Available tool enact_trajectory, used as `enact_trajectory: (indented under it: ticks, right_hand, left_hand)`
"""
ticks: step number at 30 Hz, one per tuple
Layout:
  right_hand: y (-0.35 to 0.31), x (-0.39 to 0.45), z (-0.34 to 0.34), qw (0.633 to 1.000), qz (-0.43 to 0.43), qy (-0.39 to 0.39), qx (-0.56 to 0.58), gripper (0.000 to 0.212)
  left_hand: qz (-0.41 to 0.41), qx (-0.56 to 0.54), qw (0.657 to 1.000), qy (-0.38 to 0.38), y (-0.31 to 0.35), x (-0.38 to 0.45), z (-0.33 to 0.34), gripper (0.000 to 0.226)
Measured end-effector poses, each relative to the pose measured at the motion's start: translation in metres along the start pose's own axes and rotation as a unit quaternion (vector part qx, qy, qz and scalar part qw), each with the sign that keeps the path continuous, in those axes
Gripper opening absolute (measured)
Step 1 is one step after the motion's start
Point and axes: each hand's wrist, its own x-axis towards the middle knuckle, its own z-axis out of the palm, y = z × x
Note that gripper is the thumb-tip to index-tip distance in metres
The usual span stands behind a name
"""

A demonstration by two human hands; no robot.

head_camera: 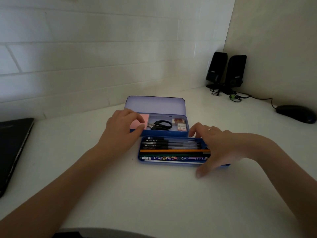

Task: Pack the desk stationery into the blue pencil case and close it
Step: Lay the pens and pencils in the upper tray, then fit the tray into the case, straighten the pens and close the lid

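The blue pencil case [171,134] stands open on the white desk, its lid [155,104] tilted back. Inside lie a pink sticky note pad [145,118] at the left end, black scissors [162,125] in the middle and two erasers [180,124] at the right. My left hand [122,127] pinches the pad between thumb and fingers. In front of the case sits a blue tray [139,156] filled with several pens and pencils [171,150]. My right hand [217,146] spreads over the tray's right end, fingers behind it and thumb in front, hiding that end.
A closed dark laptop [12,150] lies at the left edge. Two black speakers [226,73] with cables stand in the back right corner, and a black mouse [295,113] lies to the right. A tiled wall runs behind the desk.
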Motion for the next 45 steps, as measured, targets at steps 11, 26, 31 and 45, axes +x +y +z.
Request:
enact_trajectory:
  ticks: [11,26,31,45]
  right_hand:
    - [0.012,0.007,-0.004,0.982,-0.088,0.103,0.133,0.063]
    - [0.042,0.006,-0.019,0.941,-0.096,0.187,0.265,0.063]
    - [0.045,0.016,-0.009,0.956,-0.092,0.161,0.227,0.068]
    - [0.040,0.034,0.007,0.943,-0.103,0.198,0.247,0.074]
  left_hand:
    - [-0.244,-0.117,0.957,-0.106,-0.025,0.006,-0.004,0.029]
    - [-0.148,-0.153,0.971,-0.110,0.001,-0.001,0.005,0.031]
    - [-0.146,-0.171,0.972,-0.071,0.008,-0.001,0.007,0.030]
    - [-0.164,-0.163,0.970,-0.080,0.010,-0.001,0.006,0.027]
